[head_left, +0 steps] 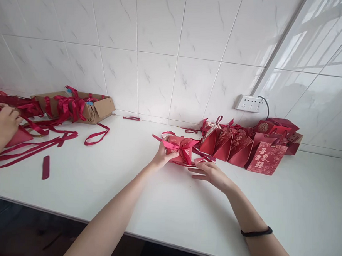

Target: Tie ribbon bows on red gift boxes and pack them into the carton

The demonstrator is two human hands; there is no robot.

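A small red gift box (173, 153) with gold-white lettering sits on the white table, tied with a red ribbon bow (181, 147). My left hand (164, 155) is closed on the box's left side, its thumb lying over the front. Beside the box's right edge is my right hand (210, 173), fingers stretched out and apart. Its fingertips are close to a loose ribbon tail (200, 159); whether they touch it I cannot tell.
Several red gift bags (266, 157) stand at the right, below a power strip (250, 104). A cardboard box (102, 110) full of ribbons is at the back left. Loose ribbons (39, 143) lie before it. Another person's hand (3, 121) works at the far left.
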